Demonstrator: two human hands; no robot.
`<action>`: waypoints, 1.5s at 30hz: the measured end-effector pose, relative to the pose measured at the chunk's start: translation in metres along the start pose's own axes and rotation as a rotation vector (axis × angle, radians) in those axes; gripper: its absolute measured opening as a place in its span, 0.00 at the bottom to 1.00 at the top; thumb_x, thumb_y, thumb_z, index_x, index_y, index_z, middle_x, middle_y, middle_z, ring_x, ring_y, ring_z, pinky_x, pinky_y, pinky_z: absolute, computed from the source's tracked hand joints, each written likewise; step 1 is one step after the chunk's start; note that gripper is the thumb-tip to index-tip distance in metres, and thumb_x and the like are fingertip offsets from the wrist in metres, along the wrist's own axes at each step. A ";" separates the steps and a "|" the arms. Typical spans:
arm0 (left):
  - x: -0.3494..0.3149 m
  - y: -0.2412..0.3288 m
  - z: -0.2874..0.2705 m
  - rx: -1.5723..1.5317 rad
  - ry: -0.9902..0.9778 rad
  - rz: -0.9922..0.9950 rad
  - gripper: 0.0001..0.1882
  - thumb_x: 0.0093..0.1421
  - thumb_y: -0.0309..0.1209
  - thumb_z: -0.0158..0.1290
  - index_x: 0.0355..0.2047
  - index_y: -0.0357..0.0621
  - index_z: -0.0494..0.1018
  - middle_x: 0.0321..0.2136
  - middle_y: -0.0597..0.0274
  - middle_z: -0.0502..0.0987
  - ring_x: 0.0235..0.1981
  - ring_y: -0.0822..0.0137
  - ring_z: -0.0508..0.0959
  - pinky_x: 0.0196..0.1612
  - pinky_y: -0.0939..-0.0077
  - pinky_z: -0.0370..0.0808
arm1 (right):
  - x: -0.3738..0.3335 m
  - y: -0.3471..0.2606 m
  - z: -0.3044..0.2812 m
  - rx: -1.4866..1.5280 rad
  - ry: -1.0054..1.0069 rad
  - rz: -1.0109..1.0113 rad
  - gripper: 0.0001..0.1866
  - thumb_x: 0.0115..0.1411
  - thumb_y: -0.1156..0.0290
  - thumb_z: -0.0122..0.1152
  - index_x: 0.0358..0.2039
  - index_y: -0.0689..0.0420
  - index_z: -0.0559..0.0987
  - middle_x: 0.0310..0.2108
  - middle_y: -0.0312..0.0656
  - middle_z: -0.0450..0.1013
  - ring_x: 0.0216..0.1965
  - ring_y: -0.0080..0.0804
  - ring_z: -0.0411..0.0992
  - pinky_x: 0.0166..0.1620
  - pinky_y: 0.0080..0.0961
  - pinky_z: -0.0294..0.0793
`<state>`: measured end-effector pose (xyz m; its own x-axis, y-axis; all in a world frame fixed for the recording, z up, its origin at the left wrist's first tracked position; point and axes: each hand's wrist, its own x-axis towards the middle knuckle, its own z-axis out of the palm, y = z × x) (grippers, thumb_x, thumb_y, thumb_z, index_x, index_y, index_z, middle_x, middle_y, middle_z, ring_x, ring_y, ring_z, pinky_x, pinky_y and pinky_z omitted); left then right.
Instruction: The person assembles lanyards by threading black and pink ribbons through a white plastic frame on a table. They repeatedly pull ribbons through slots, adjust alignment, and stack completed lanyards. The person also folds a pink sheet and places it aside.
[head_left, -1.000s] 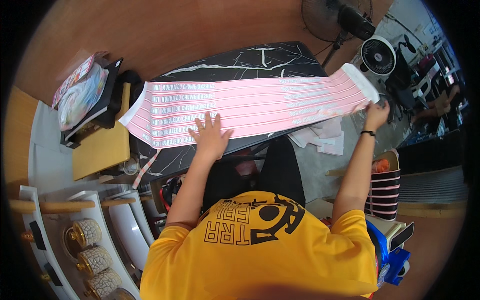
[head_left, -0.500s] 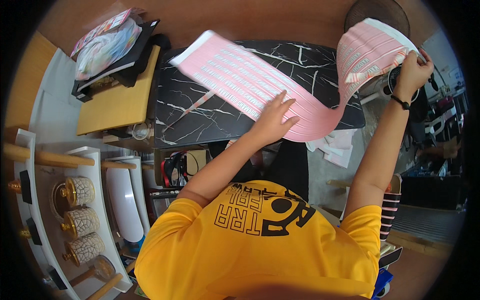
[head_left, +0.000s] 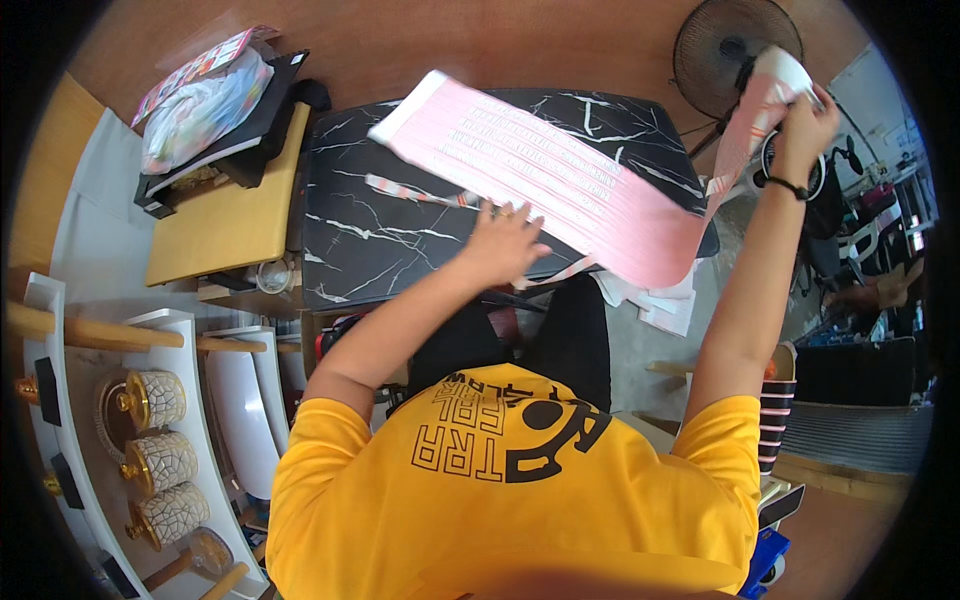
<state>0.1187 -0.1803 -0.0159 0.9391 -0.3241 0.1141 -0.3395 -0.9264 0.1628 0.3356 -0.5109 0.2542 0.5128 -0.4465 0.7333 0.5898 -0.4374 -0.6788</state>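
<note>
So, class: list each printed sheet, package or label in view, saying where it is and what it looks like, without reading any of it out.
Pink printed sheet: long pink-and-white striped sheet, lifted over the black marble table, far end in the right hand, left hand under its near edge.
Plastic package: top left on a black tray, clear bag with a colourful flat pack.
White papers: loose sheets below the table's right end.

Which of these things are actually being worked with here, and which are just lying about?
In use:
- pink sheet, one end lifted
- right hand, gripping the lifted end
- left hand, at the sheet's near edge
- black marble table beneath it

Lying about:
- fan
- plastic bag
- wooden board
- three gold-trimmed jars
- white papers on the floor
</note>
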 end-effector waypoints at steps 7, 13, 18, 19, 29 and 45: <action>0.016 0.074 -0.020 -0.432 0.149 -0.039 0.27 0.65 0.38 0.51 0.60 0.36 0.67 0.61 0.39 0.67 0.60 0.44 0.69 0.64 0.49 0.61 | -0.152 -0.067 0.128 -0.022 -0.353 -0.385 0.11 0.64 0.71 0.56 0.46 0.56 0.75 0.42 0.44 0.73 0.31 0.30 0.72 0.35 0.26 0.74; -0.075 -0.049 -0.071 -0.366 0.680 -0.639 0.14 0.61 0.30 0.53 0.46 0.35 0.74 0.41 0.44 0.77 0.47 0.47 0.76 0.53 0.57 0.71 | -0.352 -0.093 0.149 0.247 -0.674 -0.220 0.15 0.58 0.83 0.47 0.45 0.58 0.72 0.38 0.55 0.67 0.39 0.60 0.70 0.42 0.49 0.71; -0.081 -0.126 -0.063 -0.987 0.427 -1.002 0.29 0.68 0.49 0.49 0.53 0.31 0.67 0.34 0.50 0.78 0.30 0.63 0.80 0.34 0.70 0.78 | -0.442 -0.087 0.152 0.212 -0.907 -0.017 0.15 0.59 0.82 0.48 0.47 0.58 0.71 0.39 0.55 0.67 0.37 0.60 0.71 0.40 0.49 0.72; -0.077 -0.131 -0.060 -1.002 0.405 -1.012 0.30 0.67 0.49 0.50 0.55 0.32 0.65 0.35 0.50 0.78 0.28 0.65 0.79 0.32 0.72 0.77 | -0.451 -0.085 0.152 0.168 -0.970 0.055 0.14 0.60 0.81 0.49 0.47 0.58 0.71 0.40 0.56 0.67 0.38 0.60 0.71 0.41 0.49 0.72; -0.043 -0.140 -0.058 -1.107 0.432 -0.986 0.27 0.56 0.21 0.51 0.58 0.38 0.60 0.43 0.44 0.76 0.36 0.62 0.81 0.27 0.75 0.80 | -0.426 -0.091 0.118 0.074 -1.223 -0.128 0.26 0.54 0.70 0.68 0.52 0.59 0.70 0.51 0.53 0.68 0.58 0.55 0.66 0.60 0.55 0.63; -0.081 -0.086 -0.142 -0.930 0.846 -0.395 0.59 0.53 0.27 0.67 0.72 0.55 0.33 0.69 0.45 0.51 0.69 0.47 0.56 0.67 0.46 0.56 | -0.253 -0.071 0.062 0.618 -0.868 0.250 0.16 0.59 0.76 0.67 0.48 0.62 0.80 0.42 0.38 0.80 0.43 0.24 0.75 0.47 0.24 0.75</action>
<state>0.0642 -0.0477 0.0996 0.7750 0.4699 0.4226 -0.2801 -0.3440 0.8962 0.2021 -0.3185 0.1193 0.7837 0.3404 0.5195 0.4946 0.1640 -0.8535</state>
